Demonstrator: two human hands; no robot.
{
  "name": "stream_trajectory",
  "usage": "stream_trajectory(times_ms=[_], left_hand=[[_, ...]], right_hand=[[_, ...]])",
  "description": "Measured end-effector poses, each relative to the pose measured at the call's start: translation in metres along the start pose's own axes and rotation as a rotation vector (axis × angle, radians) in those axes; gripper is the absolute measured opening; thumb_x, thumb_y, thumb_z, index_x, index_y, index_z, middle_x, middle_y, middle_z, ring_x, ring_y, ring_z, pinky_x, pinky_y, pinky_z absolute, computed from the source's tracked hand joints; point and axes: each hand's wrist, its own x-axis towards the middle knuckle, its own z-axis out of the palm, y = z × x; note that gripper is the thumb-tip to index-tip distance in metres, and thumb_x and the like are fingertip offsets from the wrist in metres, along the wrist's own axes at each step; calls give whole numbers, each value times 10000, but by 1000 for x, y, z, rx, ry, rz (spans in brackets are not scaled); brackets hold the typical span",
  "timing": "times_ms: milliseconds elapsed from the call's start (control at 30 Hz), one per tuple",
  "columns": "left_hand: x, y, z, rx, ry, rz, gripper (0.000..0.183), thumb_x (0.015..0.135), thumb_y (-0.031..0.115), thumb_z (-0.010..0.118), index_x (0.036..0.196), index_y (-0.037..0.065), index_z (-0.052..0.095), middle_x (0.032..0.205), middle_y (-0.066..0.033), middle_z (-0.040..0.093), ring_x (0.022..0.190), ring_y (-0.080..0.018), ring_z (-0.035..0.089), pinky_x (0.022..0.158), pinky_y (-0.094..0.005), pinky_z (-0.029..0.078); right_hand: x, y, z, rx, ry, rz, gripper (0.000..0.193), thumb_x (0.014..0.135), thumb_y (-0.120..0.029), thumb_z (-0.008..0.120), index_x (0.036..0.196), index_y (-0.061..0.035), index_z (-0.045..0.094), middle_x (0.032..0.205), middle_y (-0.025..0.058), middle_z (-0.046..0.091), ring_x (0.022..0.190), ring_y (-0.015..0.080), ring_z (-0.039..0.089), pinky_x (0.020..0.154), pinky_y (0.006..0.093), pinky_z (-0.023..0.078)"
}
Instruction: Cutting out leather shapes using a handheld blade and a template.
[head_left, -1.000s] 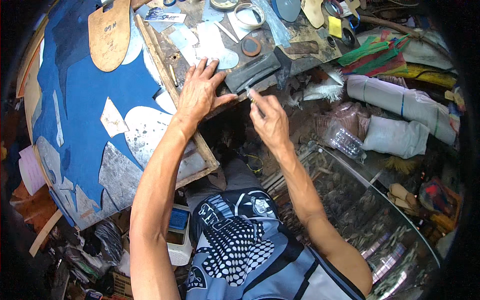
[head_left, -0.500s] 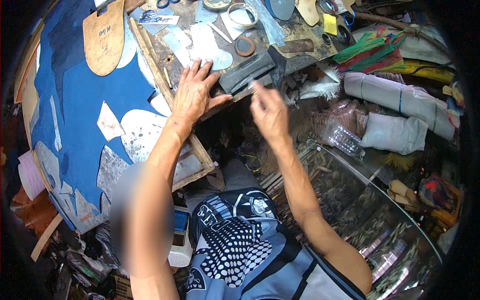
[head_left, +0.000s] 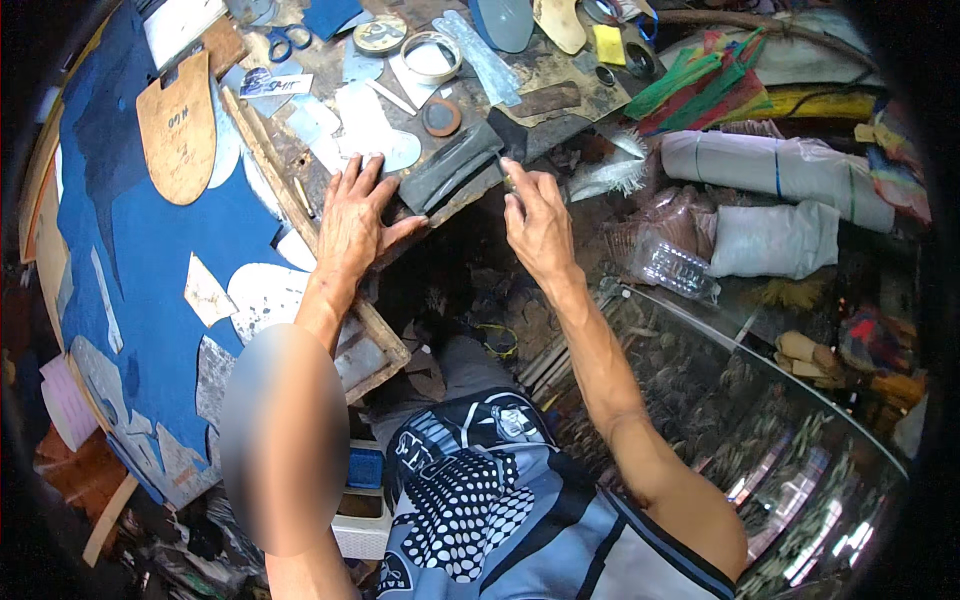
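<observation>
Against the earlier frames, the right hand point(head_left: 540, 222) has shifted along the dark block point(head_left: 450, 170) from around the middle of its near edge to its right end, and the view has turned so that the whole scene sits further left and lower. The blue-handled scissors point(head_left: 290, 43) now show fully near the top. The left hand point(head_left: 350, 228) keeps its place beside the block's left end.

The right hand is closed, its fingers curled around a slim tool point(head_left: 506, 175), most of which is hidden by the grip; its tip is too small to read clearly. The left hand grasps nothing: it lies palm down with spread fingers, its thumb pointing toward the block's near left corner, though whether it touches there cannot be told.

The block lies slantwise along the near edge of the tabletop point(head_left: 288, 162), between the two hands, with a dark scrap point(head_left: 510, 132) by its far right corner. Just beyond it sits a brown disc point(head_left: 441, 117), and beyond that a tape roll point(head_left: 431, 58). A white pattern piece point(head_left: 365, 120) lies in front of the left hand's fingertips. To the left, a blue sheet point(head_left: 130, 240) spreads under a tan template point(head_left: 180, 130) and several pale offcuts.
</observation>
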Motion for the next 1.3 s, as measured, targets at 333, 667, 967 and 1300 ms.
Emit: stream_trajectory(times_ms=[333, 667, 967, 1300], left_hand=[[1, -2, 4, -14, 6, 19, 617, 767, 495, 806, 1188, 57, 700, 1475, -204, 515, 1428, -427, 387, 1168, -526, 311], [1, 0, 2, -13, -11, 5, 609, 773, 495, 805, 1176, 49, 701, 1470, -203, 516, 1431, -428, 381, 1168, -527, 309], [2, 3, 1, -18, -15, -2, 597, 779, 477, 806, 1181, 48, 704, 1488, -202, 504, 1434, -424, 382, 1169, -530, 312], [2, 0, 2, -9, -1, 20, 632, 768, 478, 813, 1223, 56, 691, 1482, -200, 512, 1431, -426, 386, 1169, -536, 311]], right_hand=[[4, -14, 7, -201, -151, 104, 444, 869, 31, 612, 1226, -225, 678, 988, 119, 509, 861, 295, 601, 729, 401, 570], [-5, -12, 16, -134, -108, -28, 417, 874, 46, 588, 1197, -205, 668, 889, 120, 481, 811, 321, 582, 658, 436, 526], [-10, -11, 13, -104, -105, -29, 440, 869, 22, 606, 1215, -236, 689, 937, 131, 530, 868, 352, 610, 702, 455, 529], [13, 5, 7, -196, 3, 102, 390, 896, 9, 630, 1220, -197, 694, 949, 120, 521, 835, 282, 588, 688, 426, 528]])
